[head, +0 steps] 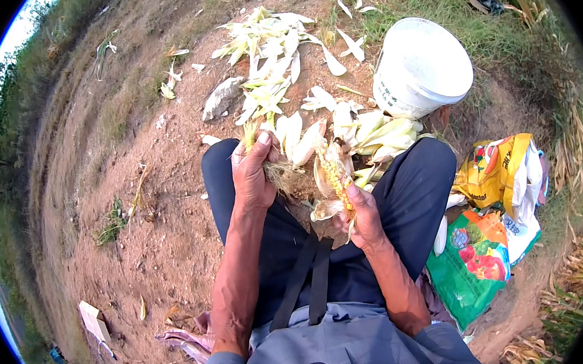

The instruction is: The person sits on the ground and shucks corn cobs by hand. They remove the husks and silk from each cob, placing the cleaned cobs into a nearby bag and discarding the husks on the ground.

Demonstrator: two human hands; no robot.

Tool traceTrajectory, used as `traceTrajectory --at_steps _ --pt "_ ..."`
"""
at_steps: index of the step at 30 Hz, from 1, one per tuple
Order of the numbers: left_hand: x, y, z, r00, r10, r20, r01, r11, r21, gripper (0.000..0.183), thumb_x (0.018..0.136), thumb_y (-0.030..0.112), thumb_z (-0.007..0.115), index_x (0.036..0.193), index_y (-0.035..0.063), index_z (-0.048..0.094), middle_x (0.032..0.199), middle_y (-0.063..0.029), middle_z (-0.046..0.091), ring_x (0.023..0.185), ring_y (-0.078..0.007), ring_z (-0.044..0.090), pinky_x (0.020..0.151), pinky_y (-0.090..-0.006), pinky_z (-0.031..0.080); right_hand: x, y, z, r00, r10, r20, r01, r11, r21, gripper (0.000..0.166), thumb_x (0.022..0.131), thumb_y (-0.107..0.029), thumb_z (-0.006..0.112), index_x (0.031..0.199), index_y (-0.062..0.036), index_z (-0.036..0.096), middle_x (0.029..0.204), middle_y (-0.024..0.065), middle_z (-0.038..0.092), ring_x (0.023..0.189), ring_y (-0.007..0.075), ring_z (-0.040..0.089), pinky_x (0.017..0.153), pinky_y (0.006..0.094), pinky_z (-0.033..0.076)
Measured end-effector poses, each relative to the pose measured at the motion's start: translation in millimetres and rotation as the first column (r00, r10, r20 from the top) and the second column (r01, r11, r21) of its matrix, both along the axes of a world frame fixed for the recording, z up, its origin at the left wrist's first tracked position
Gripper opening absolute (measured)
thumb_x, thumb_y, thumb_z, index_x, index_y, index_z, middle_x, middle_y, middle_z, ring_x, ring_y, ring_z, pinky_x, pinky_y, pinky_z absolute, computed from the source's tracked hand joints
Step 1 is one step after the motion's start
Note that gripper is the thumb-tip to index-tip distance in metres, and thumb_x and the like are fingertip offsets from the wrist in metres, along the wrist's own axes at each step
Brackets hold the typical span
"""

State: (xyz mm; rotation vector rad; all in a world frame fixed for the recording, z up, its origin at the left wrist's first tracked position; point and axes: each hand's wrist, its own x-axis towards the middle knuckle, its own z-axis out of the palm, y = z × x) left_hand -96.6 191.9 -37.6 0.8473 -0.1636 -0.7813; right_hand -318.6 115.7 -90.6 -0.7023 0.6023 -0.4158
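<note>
My right hand [366, 216] grips the lower end of an ear of corn [333, 170], held tilted between my knees. Its yellow kernels are patchy, with pale gaps along the cob, and dry husk leaves hang from its base. Over my left thigh, my left hand [254, 172] is closed around a tuft of pale green husk [249, 135], whose end sticks up above the thumb. Brownish corn silk [285, 174] trails beside those fingers. Ahead of my knees lie loose pale husks [292, 135], and several husk-wrapped ears [383, 135] rest by my right knee.
A white plastic bucket [392, 90] stands beyond my right knee. To my right are a yellow bag [488, 170] and a green printed bag [459, 289]. A husk heap [269, 43] and a grey rock [222, 98] lie ahead on bare soil. A pale carton [94, 321] lies left.
</note>
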Motion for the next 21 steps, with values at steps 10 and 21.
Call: traceTrajectory --at_steps 10,21 --pt "-3 -6 4 0.91 -0.261 0.322 0.139 0.924 0.355 0.027 0.097 0.022 0.074 0.112 -0.0007 0.073 0.091 -0.0013 0.068 0.077 -0.0069 0.058 0.068 -0.0231 0.048 -3 5 4 0.998 0.047 -0.048 -0.051 0.996 -0.076 0.049 0.1 -0.047 0.066 0.113 -0.0002 0.065 0.074 -0.0007 0.061 0.052 0.0045 0.053 0.043 0.0192 0.041" --pt "2 -8 -23 0.714 -0.216 0.666 -0.126 0.896 0.426 0.02 0.097 0.022 0.073 0.102 0.0023 0.073 0.085 0.0005 0.069 0.072 -0.0044 0.054 0.063 -0.0233 0.045 3 6 16 0.97 0.0 -0.245 -0.095 0.922 -0.376 0.046 0.099 -0.045 0.068 0.113 -0.001 0.068 0.078 -0.0033 0.06 0.061 0.0054 0.054 0.052 0.0223 0.04"
